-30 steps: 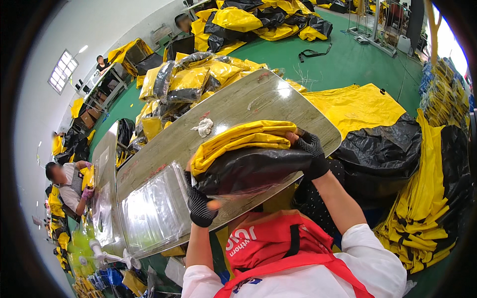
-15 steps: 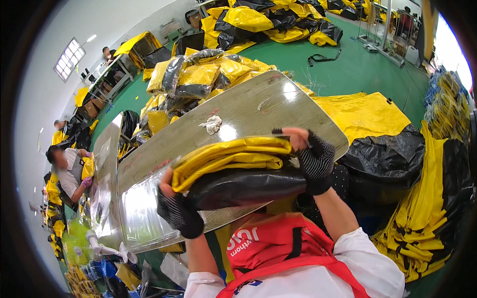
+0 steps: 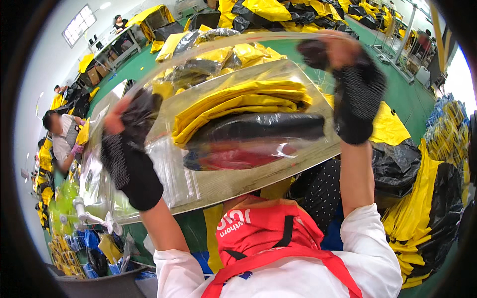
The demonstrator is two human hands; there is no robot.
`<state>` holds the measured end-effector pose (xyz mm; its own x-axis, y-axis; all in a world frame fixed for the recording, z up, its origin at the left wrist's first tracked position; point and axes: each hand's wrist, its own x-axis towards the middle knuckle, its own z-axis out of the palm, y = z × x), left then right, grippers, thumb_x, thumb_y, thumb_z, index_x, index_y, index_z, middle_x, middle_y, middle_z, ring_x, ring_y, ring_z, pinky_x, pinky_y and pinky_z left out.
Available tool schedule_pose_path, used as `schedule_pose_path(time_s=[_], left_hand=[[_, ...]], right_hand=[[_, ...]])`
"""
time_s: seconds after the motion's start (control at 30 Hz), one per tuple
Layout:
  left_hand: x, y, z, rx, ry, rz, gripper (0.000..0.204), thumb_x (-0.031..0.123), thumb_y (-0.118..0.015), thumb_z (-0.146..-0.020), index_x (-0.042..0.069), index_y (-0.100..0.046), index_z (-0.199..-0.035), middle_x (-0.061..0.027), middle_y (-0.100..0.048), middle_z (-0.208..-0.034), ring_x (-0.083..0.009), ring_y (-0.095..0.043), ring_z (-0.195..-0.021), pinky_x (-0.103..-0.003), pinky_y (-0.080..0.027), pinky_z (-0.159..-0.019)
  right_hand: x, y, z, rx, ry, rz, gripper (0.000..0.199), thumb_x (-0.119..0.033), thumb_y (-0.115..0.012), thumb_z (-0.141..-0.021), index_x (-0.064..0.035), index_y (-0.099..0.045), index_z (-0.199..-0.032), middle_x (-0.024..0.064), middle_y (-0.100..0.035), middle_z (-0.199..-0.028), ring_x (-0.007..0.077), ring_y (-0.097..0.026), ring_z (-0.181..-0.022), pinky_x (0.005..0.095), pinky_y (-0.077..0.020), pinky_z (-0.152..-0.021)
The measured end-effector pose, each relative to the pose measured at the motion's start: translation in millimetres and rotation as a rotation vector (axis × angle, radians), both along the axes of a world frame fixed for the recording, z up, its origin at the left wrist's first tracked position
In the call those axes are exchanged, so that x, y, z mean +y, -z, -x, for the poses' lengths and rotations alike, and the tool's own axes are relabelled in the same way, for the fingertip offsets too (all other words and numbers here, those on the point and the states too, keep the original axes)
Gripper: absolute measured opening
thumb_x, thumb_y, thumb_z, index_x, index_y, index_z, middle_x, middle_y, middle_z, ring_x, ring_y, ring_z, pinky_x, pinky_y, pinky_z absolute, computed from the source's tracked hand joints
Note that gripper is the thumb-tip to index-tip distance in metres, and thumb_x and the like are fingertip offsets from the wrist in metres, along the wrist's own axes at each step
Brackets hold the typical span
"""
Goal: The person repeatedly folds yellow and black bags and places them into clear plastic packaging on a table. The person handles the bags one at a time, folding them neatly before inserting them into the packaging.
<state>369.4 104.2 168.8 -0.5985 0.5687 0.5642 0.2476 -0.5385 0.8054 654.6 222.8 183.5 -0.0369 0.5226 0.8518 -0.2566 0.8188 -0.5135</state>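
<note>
A folded bundle of yellow [image 3: 238, 99] and black [image 3: 258, 128] sheeting lies across the grey table in front of me, its yellow folds on the far side. Clear film covers it, with glossy reflections along the near side. Between my hands the far edge of a clear plastic bag [image 3: 213, 47] arches above the table. My left hand [image 3: 130, 154], in a black glove with bare fingertips, is closed on the bag's left end. On the far right end, my right hand [image 3: 357, 89], gloved alike, is closed too; its fingers are blurred by motion.
Flat clear bags [image 3: 171, 171] lie on the table [image 3: 228, 186] at left. Beyond it are heaped packed bundles [image 3: 243, 54]. Yellow and black sheeting [image 3: 397, 164] hangs at right. A co-worker [image 3: 62, 131] stands at far left, near a white-armed fan [image 3: 87, 214]. A dark bin [image 3: 104, 288] stands lower left.
My hands have left the bundle's ends and moved outward and away from me, now spreading the bag's edge. The bundle has come down toward the table.
</note>
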Motion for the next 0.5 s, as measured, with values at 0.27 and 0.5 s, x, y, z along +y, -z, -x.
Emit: schedule_pose_path(time_s=[0.27,0.5], left_hand=[[-82,-21,-7,-0.012,0.036,0.496,0.031,0.038,-0.049,-0.092,0.007,-0.055,-0.092,0.0003,-0.049,-0.064,-0.0079,-0.044,-0.049,-0.020,-0.035,-0.050],[39,185,73,-0.236,0.305,0.590,0.034,0.029,-0.056,-0.089,-0.004,-0.060,-0.095,-0.0184,-0.065,-0.085,-0.0262,-0.066,-0.072,-0.036,-0.054,-0.067]], right_hand=[[-44,-1,-19,-0.102,-0.275,0.518,0.022,-0.016,-0.053,-0.091,0.0028,-0.061,-0.099,0.0147,-0.064,-0.091,0.0184,-0.064,-0.074,0.0257,-0.0513,-0.052],[62,212,46,-0.549,-0.034,0.689,0.021,-0.018,-0.057,-0.088,-0.0003,-0.066,-0.094,0.0084,-0.067,-0.085,0.0138,-0.060,-0.072,0.0268,-0.0473,-0.068]])
